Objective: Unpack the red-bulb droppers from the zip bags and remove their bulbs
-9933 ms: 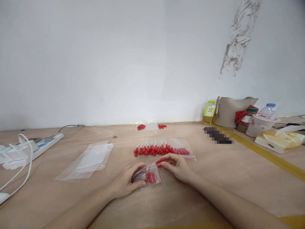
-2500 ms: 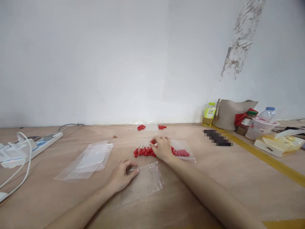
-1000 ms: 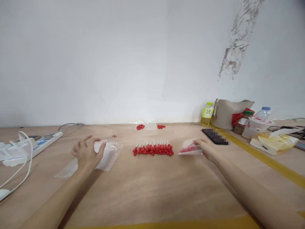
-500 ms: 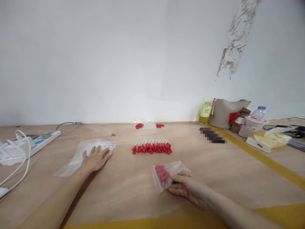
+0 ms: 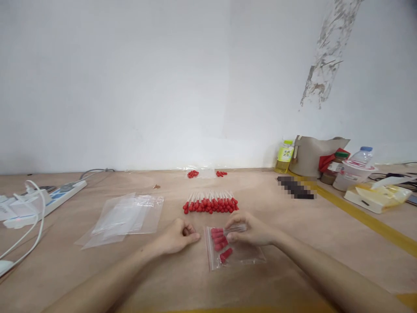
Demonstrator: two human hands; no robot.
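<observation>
A clear zip bag (image 5: 239, 254) with several red-bulbed droppers inside lies on the wooden table just in front of me. My right hand (image 5: 249, 230) rests on its upper part, fingers pinched on the bag. My left hand (image 5: 179, 235) is curled loosely beside the bag's left edge, close to it and holding nothing that I can see. A row of several loose red-bulbed droppers (image 5: 211, 203) lies just beyond both hands.
A stack of empty clear bags (image 5: 125, 217) lies at left. A white power strip with cables (image 5: 39, 204) is at far left. Small red caps (image 5: 193, 174) lie by the wall. Bottles, a beige bag (image 5: 317, 154), a tub and a dark phone (image 5: 296, 188) stand at right.
My left hand left the stack of empty bags and came in beside the filled bag. My right hand slid the filled bag leftward to the table's middle and now rests on its top.
</observation>
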